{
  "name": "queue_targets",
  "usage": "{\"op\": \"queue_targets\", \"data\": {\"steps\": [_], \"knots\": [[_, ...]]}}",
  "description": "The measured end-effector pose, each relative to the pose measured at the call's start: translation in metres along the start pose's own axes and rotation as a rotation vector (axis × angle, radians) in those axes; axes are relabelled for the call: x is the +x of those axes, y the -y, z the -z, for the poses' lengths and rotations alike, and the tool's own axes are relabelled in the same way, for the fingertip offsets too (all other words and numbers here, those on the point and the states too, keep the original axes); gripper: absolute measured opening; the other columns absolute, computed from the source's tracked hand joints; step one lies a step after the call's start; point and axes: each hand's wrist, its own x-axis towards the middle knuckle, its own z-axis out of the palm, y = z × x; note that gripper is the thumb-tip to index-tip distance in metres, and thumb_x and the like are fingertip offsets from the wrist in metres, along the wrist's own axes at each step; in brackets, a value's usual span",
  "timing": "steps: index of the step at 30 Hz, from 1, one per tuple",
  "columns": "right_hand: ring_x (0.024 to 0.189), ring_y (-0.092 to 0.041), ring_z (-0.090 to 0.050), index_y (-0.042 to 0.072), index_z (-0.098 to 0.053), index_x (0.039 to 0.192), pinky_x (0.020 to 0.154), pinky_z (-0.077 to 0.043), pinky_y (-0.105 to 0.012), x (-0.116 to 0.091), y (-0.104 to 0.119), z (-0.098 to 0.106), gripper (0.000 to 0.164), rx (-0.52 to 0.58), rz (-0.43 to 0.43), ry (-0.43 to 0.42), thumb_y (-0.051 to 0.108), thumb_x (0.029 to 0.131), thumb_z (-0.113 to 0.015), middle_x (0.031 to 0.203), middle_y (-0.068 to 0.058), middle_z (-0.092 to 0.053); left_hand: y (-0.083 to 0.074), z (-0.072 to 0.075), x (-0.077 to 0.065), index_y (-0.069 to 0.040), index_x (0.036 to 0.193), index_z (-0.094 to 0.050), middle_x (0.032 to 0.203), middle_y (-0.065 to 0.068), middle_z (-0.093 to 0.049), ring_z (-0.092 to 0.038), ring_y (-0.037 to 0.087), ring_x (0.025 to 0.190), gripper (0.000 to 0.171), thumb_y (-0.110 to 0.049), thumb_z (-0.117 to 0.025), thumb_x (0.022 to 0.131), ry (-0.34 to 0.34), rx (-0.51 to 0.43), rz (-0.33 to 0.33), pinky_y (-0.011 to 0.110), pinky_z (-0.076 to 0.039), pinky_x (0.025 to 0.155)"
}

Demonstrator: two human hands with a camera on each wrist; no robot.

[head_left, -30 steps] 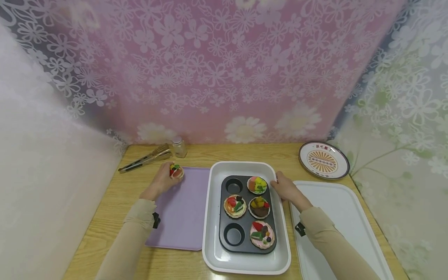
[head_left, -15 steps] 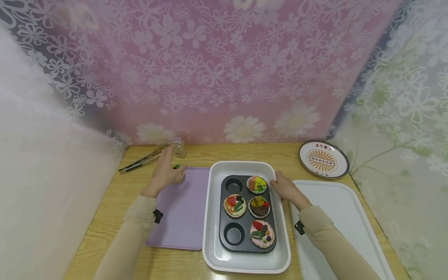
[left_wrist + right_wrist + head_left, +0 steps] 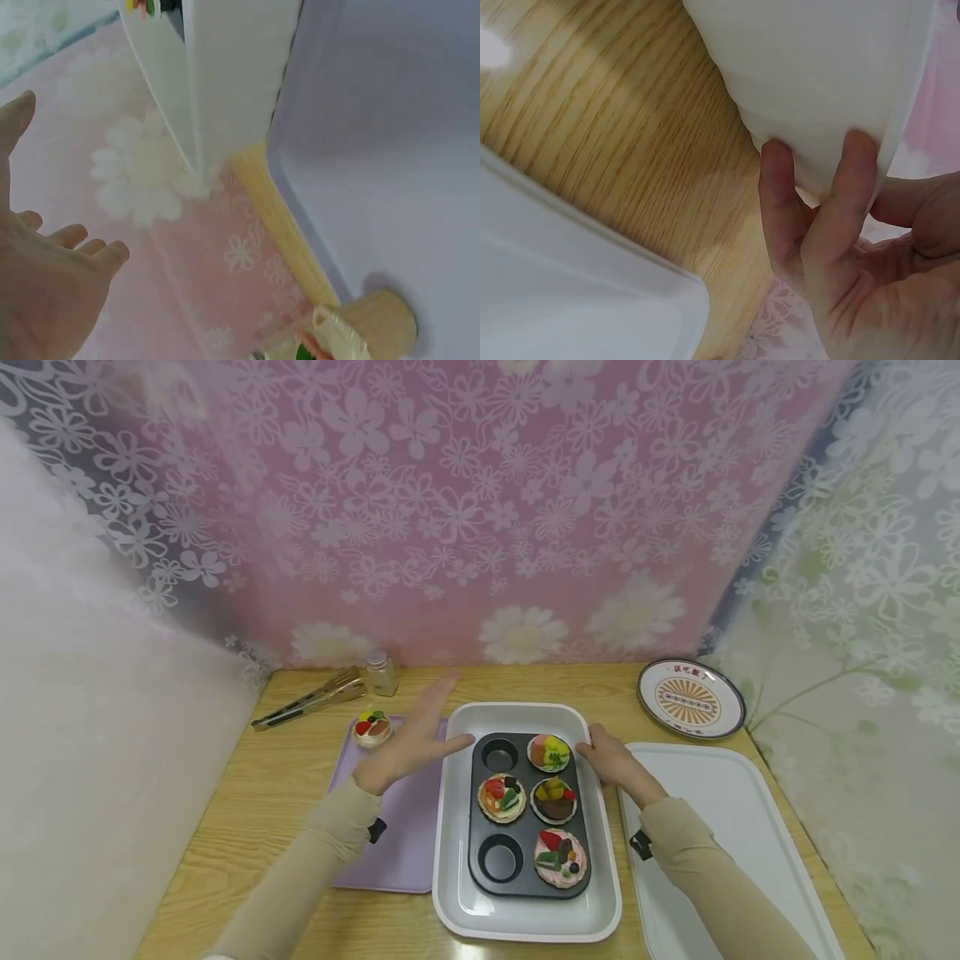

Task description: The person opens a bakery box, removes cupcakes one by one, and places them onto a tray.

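My left hand (image 3: 408, 747) hovers over the lilac tray (image 3: 397, 852), fingers spread and holding nothing. The left wrist view also shows this hand (image 3: 52, 277) with its palm bare. A fruit tart (image 3: 372, 728) sits at the lilac tray's far left corner. In the middle stands a deep white tray (image 3: 459, 910) with a dark muffin tin (image 3: 525, 893) in it. Several tarts fill the tin's cups; the far left and near left cups (image 3: 501, 858) are bare. My right hand (image 3: 609, 756) holds the deep tray's right side, two fingertips (image 3: 778, 157) against its outer wall.
Tongs (image 3: 311, 699) and a small glass jar (image 3: 382, 674) lie at the back left. A patterned plate (image 3: 690, 727) leans at the back right. A shallow white tray (image 3: 720, 835) lies on the right. Fabric walls enclose the wooden table (image 3: 225, 810).
My left hand has let go of the fruit tart at the lilac tray's far corner and moved right toward the deep white tray. The right hand keeps its place.
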Motion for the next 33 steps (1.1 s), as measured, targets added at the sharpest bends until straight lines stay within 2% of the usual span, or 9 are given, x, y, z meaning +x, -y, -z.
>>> {"op": "queue_targets", "data": {"steps": [3, 7, 10, 14, 17, 23, 28, 33], "knots": [[0.078, -0.029, -0.067, -0.012, -0.039, 0.139, 0.057, -0.057, -0.037, 0.000, 0.000, -0.001, 0.041, 0.005, 0.004, 0.000, 0.018, 0.112, -0.046, 0.124, -0.039, -0.061, -0.003, -0.012, 0.000, -0.012, 0.170, -0.016, 0.177, 0.013, -0.020, -0.016, 0.035, 0.165, 0.105, -0.037, -0.082, 0.092, 0.028, -0.015, -0.017, 0.058, -0.018, 0.132], [0.078, -0.029, -0.068, -0.013, -0.038, 0.139, 0.057, -0.057, -0.037, 0.000, 0.000, -0.001, 0.041, 0.011, 0.003, 0.004, 0.018, 0.112, -0.046, 0.123, -0.040, -0.061, -0.005, -0.023, -0.002, -0.021, 0.171, -0.013, 0.179, 0.006, -0.017, -0.015, 0.029, 0.166, 0.107, -0.041, -0.082, 0.092, 0.059, -0.035, 0.010, 0.055, -0.018, 0.133], [0.078, -0.029, -0.068, -0.013, -0.038, 0.139, 0.057, -0.057, -0.037, 0.000, 0.000, -0.001, 0.042, 0.016, -0.004, 0.002, 0.018, 0.112, -0.046, 0.124, -0.040, -0.061, -0.006, -0.031, -0.003, -0.022, 0.171, -0.014, 0.178, 0.006, -0.018, -0.016, 0.028, 0.166, 0.108, -0.039, -0.084, 0.090, 0.085, -0.059, 0.000, 0.055, -0.019, 0.133], [0.080, -0.030, -0.068, -0.013, -0.037, 0.141, 0.056, -0.058, -0.037, 0.000, 0.000, -0.002, 0.042, 0.024, -0.011, 0.000, 0.017, 0.112, -0.046, 0.126, -0.040, -0.060, -0.009, -0.042, -0.005, -0.011, 0.169, -0.021, 0.175, 0.012, -0.025, -0.021, 0.032, 0.164, 0.106, -0.037, -0.086, 0.089, 0.135, -0.074, -0.057, 0.056, -0.023, 0.131], [0.081, -0.033, -0.070, -0.012, -0.037, 0.141, 0.055, -0.058, -0.038, 0.000, -0.001, -0.003, 0.042, 0.031, -0.006, 0.000, 0.017, 0.112, -0.046, 0.127, -0.041, -0.059, -0.010, -0.052, -0.008, -0.006, 0.167, -0.023, 0.175, 0.015, -0.024, -0.023, 0.034, 0.163, 0.104, -0.036, -0.086, 0.089, 0.184, -0.077, -0.079, 0.057, -0.025, 0.130], [0.083, -0.033, -0.070, -0.011, -0.038, 0.140, 0.055, -0.058, -0.037, 0.000, -0.001, -0.004, 0.041, 0.027, -0.003, -0.006, 0.017, 0.112, -0.046, 0.127, -0.041, -0.060, -0.013, -0.066, -0.014, -0.011, 0.168, -0.023, 0.176, 0.016, -0.018, -0.020, 0.033, 0.164, 0.103, -0.037, -0.085, 0.090, 0.249, -0.079, -0.050, 0.055, -0.025, 0.131], [0.081, -0.032, -0.069, -0.011, -0.039, 0.137, 0.057, -0.058, -0.038, -0.001, 0.001, -0.002, 0.038, 0.026, -0.009, -0.007, 0.017, 0.112, -0.046, 0.124, -0.040, -0.060, -0.018, -0.074, -0.018, -0.012, 0.168, -0.024, 0.177, 0.016, -0.018, -0.021, 0.033, 0.164, 0.102, -0.036, -0.085, 0.090, 0.288, -0.077, -0.032, 0.054, -0.029, 0.130], [0.079, -0.030, -0.067, -0.010, -0.039, 0.137, 0.057, -0.057, -0.038, -0.002, 0.002, -0.002, 0.038, 0.021, -0.002, -0.002, 0.018, 0.113, -0.045, 0.123, -0.039, -0.060, -0.022, -0.083, -0.021, -0.013, 0.168, -0.025, 0.176, 0.012, -0.023, -0.027, 0.031, 0.162, 0.101, -0.038, -0.085, 0.090, 0.336, -0.071, 0.017, 0.053, -0.031, 0.129]]}}
